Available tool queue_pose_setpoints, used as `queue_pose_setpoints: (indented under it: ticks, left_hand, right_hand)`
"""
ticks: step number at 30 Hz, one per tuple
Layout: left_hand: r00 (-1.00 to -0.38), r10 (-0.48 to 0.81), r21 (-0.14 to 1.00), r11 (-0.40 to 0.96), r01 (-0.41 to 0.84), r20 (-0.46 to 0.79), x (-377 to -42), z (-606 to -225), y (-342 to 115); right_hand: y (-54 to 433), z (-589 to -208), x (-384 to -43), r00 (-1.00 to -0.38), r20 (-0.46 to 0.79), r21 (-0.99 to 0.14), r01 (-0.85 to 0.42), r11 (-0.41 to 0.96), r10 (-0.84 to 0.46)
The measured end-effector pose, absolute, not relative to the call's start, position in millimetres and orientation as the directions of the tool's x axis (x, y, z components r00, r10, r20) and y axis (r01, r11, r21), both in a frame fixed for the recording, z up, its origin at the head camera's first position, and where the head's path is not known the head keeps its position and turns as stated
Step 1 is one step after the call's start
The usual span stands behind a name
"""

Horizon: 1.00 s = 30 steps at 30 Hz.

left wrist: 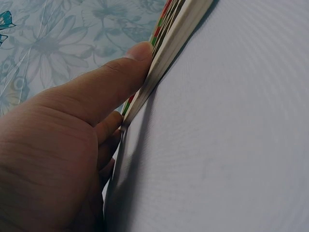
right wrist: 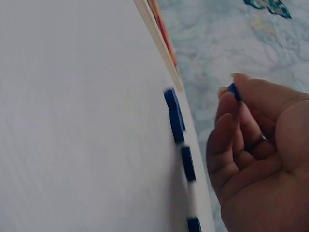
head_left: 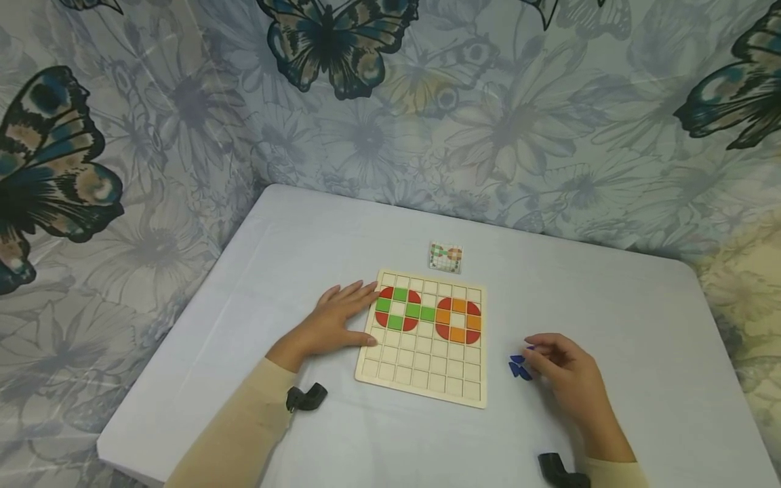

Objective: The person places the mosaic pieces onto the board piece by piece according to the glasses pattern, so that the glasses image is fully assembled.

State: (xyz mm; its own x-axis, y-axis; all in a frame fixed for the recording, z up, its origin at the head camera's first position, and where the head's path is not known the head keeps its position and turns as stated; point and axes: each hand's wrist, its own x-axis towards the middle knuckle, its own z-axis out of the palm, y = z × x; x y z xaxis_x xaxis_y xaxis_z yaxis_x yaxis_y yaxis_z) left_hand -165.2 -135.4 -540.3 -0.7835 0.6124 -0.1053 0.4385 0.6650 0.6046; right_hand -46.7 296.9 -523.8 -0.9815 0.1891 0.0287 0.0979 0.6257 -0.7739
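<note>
A square wooden grid board (head_left: 421, 369) lies on the table, with red, green and orange tiles set in its upper rows as two rings joined by a green tile (head_left: 428, 314). My left hand (head_left: 332, 318) rests at the board's left edge, fingers spread and the thumb touching the rim; the left wrist view shows the thumb on the board's edge (left wrist: 166, 58). To the right of the board, my right hand (head_left: 567, 373) pinches a small blue tile (right wrist: 234, 91) between thumb and fingertips. Several more blue tiles (head_left: 520, 369) lie on the table just beside that hand.
A small pattern card (head_left: 446, 257) with a matching coloured picture lies beyond the board's far edge. The white-covered table (head_left: 329, 237) meets a butterfly-patterned cloth (head_left: 390, 149) at its back. Black devices are on both wrists.
</note>
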Motion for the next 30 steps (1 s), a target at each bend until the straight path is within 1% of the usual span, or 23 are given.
queue_pose_setpoints:
  ticks: [4,10,15,20,27,30]
  left_hand:
    - [-0.785,0.610,0.609,0.664,0.433,-0.108,-165,-541,-135]
    - [-0.783,0.613,0.607,0.663,0.438,-0.104,-165,-539,-135]
    - [-0.784,0.613,0.609,0.661,0.439,-0.100,-165,-539,-136]
    - [-0.788,0.608,0.605,0.666,0.437,-0.099,-165,-540,-136]
    - [-0.781,0.618,0.596,0.662,0.455,-0.089,-165,-537,-137]
    - [-0.774,0.628,0.594,0.654,0.469,-0.081,-166,-536,-137]
  right_hand:
    - [282,-521,-49,-0.991,0.047,-0.804,0.037,0.593,0.125]
    - [254,-517,-57,-0.997,0.040,-0.835,0.000,0.551,0.061]
    - [228,-515,-67,-0.999,0.026,-0.889,-0.033,0.457,-0.023]
    - [201,-513,-78,-0.997,-0.012,-0.925,-0.020,0.379,-0.081]
    - [166,-515,-91,-0.991,-0.053,-0.919,-0.001,0.394,-0.126]
    - [153,-516,-96,-0.987,-0.048,-0.924,-0.014,0.383,-0.154]
